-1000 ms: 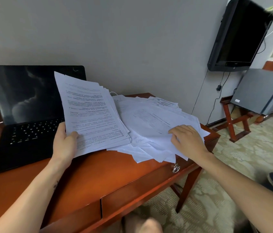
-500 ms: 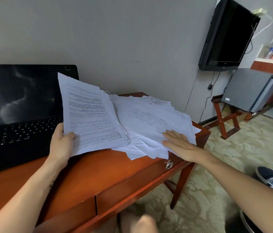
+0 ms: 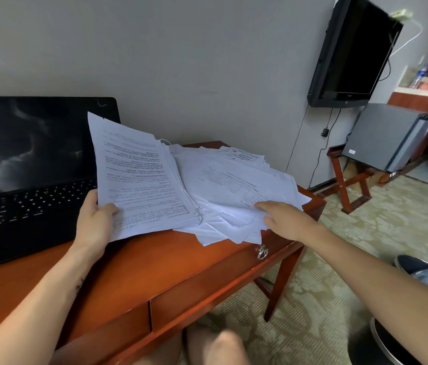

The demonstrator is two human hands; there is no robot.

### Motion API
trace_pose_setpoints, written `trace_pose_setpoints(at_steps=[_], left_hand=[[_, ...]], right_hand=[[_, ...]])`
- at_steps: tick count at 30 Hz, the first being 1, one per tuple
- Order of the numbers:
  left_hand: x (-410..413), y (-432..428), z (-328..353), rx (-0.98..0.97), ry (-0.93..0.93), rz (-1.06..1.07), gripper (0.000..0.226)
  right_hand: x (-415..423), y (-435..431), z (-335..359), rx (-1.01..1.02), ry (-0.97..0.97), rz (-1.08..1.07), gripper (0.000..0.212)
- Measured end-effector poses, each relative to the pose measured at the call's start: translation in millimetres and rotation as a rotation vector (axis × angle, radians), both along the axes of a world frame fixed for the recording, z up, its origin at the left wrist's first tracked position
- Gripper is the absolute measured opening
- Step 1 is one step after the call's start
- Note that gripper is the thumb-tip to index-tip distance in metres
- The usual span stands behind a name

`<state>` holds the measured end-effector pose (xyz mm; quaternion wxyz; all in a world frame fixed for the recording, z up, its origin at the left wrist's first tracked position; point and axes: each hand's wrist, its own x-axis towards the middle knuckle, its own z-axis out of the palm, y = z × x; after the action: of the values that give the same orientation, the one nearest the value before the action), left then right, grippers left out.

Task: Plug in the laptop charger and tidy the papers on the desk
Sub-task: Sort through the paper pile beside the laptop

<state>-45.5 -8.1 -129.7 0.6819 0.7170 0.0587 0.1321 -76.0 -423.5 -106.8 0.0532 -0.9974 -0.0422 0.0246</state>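
Note:
My left hand [image 3: 94,222] grips a stack of printed papers [image 3: 139,177] at its lower left corner, thumb on top, tilting the stack up over the right side of the black laptop [image 3: 31,164]. A loose heap of white sheets [image 3: 234,185] spreads over the right end of the wooden desk [image 3: 155,264]. My right hand [image 3: 284,219] rests on the heap's near right edge with fingers stretched out flat. A bit of white cable [image 3: 165,141] shows behind the papers; where it ends is hidden.
The open laptop has a dark screen. A desk drawer with a metal pull [image 3: 261,252] sits under the heap. A wall TV [image 3: 352,54], a grey mini fridge on a wooden stand [image 3: 386,138] and a dark bin [image 3: 402,343] stand to the right.
My right hand uncurled from the loose sheets and now lies flat on their near edge. The stack in my left hand stays raised. The view shifted slightly.

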Motion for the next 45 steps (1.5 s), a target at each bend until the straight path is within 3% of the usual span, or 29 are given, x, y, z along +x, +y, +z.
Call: trace_pose_setpoints(at_steps=[7,10,16,22,27,29,31,34,36,38,40,45], left_hand=[[-3,-1,1,-0.019,-0.002,-0.014,0.034],[-4,-3,2,-0.017,-0.005,-0.025,0.033],[-6,-15,-1,-0.006,0.013,-0.101,0.036],[-11,-20,0,-0.008,0.034,-0.156,0.038],[-11,-19,1,-0.026,0.062,-0.150,0.036],[-9,-19,0,-0.040,0.067,-0.145,0.038],[-6,-18,-1,-0.072,0.075,-0.148,0.040],[-3,-16,-3,-0.078,0.087,-0.157,0.042],[-2,-15,-4,-0.075,0.084,-0.158,0.044],[-2,-15,-5,-0.079,0.082,-0.158,0.044],[-3,-16,-4,-0.074,0.075,-0.155,0.044],[-5,-15,-3,-0.022,0.057,-0.168,0.053]], right_hand=[[5,1,1,0.030,-0.289,-0.137,0.044],[10,4,5,0.184,-0.401,-0.172,0.047],[11,52,20,0.508,-0.477,-0.046,0.048],[23,146,16,1.038,-0.290,-0.041,0.044],[25,193,5,1.171,0.139,0.190,0.040],[27,196,4,1.123,0.203,0.224,0.036],[30,191,3,1.083,0.170,0.177,0.053],[38,173,-2,1.006,-0.159,0.022,0.035],[48,155,-12,0.643,-0.372,-0.114,0.034],[52,145,-20,0.272,-0.313,-0.281,0.064],[53,142,-26,0.140,-0.215,-0.346,0.090],[64,143,-9,0.164,-0.120,-0.283,0.089]])
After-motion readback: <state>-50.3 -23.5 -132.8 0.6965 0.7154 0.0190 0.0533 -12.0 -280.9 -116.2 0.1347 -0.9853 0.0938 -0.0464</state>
